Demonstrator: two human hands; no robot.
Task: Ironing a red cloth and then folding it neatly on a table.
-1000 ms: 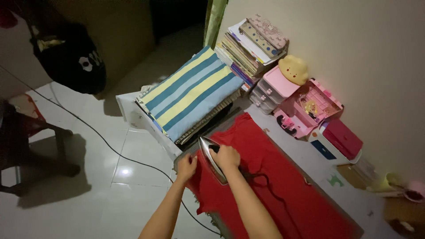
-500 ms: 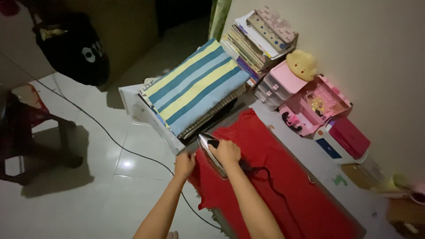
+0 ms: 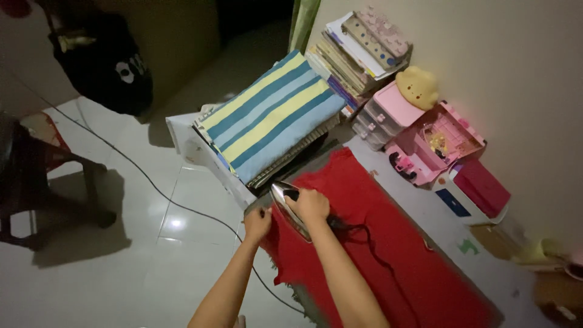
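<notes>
Pressing step: R hand (image 3: 311, 205) grips iron (image 3: 285, 200) on red cloth (image 3: 388, 243); L hand (image 3: 257, 223) pinches cloth edge; next stroke needs cloth kept taut

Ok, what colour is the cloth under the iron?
Red, plain, no pattern. The cloth shows best in the head view, under the iron.

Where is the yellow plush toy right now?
The yellow plush toy sits atop the pink plastic drawer box against the wall, right of the stacked books.

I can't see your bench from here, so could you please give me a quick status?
Right hand gripping the iron. Left hand pinching the red cloth edge. Cord trails across the cloth.
</notes>
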